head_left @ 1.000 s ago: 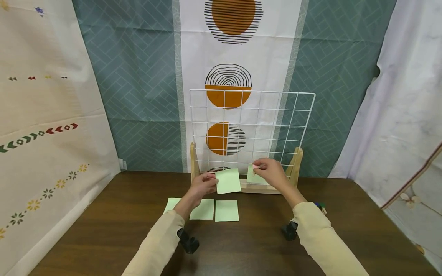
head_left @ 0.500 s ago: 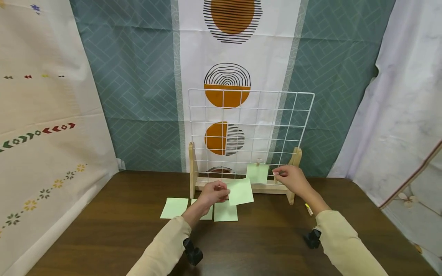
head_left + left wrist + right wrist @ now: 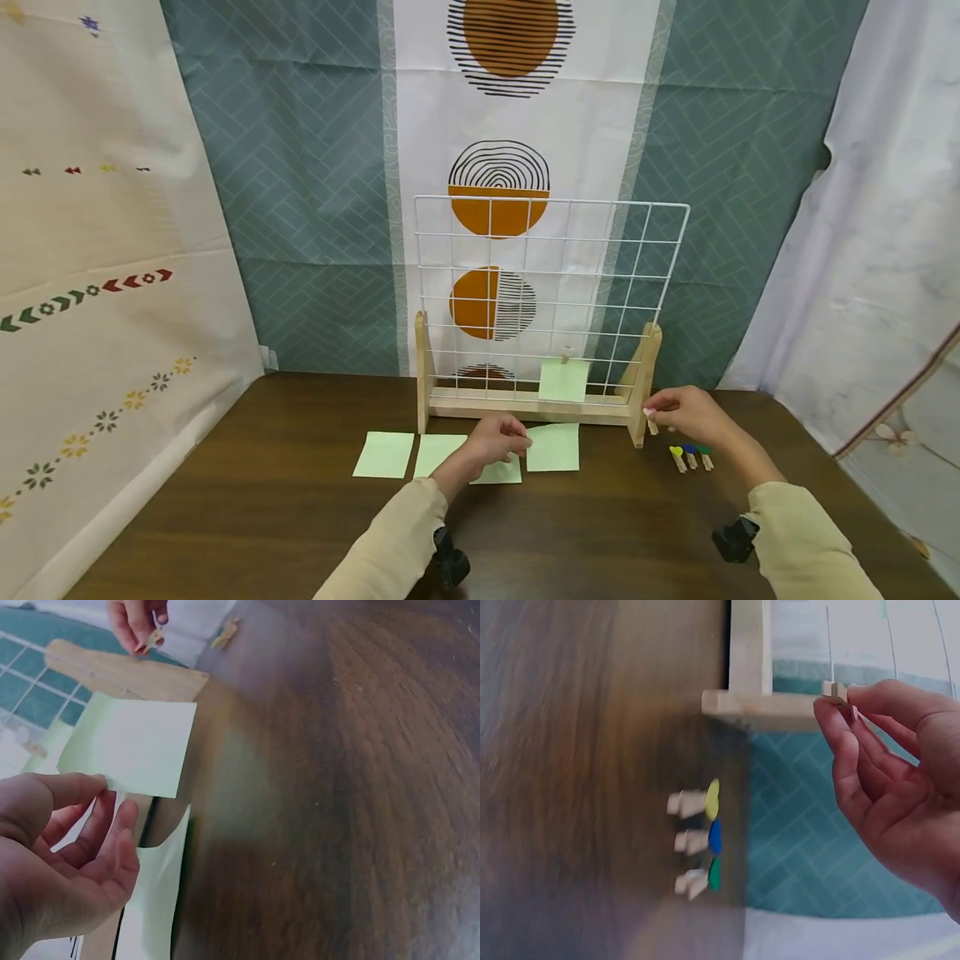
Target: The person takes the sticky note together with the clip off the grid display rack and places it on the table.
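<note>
My left hand pinches a pale green paper note by its left edge. In the left wrist view, that note sits between thumb and fingers, its far corner curling up. Beside the grid stand's right foot, my right hand pinches a small wooden clothespin with a pink top. The right wrist view has the clothespin at the fingertips. Another green note hangs low on the white wire grid, clipped by a clothespin at its top edge.
Three green notes lie in a row: a left one, a middle one and a right one, the latter two partly behind my left arm. Yellow, blue and green topped clothespins lie right of the wooden stand.
My right hand has let go at the clipped note, moved right and picked up the pink-topped clothespin. My left hand has moved right and down with its note.
</note>
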Demonstrator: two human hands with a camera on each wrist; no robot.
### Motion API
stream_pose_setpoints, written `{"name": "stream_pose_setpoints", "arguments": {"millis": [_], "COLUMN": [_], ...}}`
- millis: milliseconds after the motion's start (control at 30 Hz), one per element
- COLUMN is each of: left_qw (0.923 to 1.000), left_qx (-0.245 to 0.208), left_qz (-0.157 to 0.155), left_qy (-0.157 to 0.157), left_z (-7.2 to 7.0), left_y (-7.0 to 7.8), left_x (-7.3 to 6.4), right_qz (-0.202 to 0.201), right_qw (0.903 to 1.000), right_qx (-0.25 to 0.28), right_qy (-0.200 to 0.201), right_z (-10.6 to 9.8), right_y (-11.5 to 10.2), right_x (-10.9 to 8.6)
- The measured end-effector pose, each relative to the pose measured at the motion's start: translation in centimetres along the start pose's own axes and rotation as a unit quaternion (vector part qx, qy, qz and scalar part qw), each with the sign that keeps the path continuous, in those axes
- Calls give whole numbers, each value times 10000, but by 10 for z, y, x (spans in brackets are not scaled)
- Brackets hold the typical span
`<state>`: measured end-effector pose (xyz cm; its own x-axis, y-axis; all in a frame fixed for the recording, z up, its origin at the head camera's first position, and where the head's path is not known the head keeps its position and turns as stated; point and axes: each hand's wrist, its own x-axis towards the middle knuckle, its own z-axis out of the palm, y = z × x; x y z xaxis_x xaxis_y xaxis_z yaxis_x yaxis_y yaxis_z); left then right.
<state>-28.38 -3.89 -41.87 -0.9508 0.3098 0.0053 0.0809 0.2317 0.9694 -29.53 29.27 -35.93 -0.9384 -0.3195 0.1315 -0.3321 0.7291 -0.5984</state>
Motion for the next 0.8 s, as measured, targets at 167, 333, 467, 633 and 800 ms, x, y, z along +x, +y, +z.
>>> {"name": "stream_pose_setpoints", "arguments": {"millis": [167,333,467,633,800], "left_qw": [9977,9918,9899,9886,9881], "left_qx": [548,964,1062,1149,1232], "left_qz": [226,472,484,539,467], "left_qy": [320,690,807,809,789], "left_z": [8,11,10,7,6], "left_y": [-3,-6,-8,-12,-12], "left_x": [3,3,2,0,-1], "right_qz": [130,235,402,465,531], "right_qw": [9999,9995,9984,9977,9970], "right_qx": [-109,-156,-324,-401,-371], "right_qy": [4,132,220,301,419], "right_z": [-7,-13,-19,-22,-24], "right_y": [17,27,35,53,74], "right_x": [-10,-18,-25,-31,-37]}}
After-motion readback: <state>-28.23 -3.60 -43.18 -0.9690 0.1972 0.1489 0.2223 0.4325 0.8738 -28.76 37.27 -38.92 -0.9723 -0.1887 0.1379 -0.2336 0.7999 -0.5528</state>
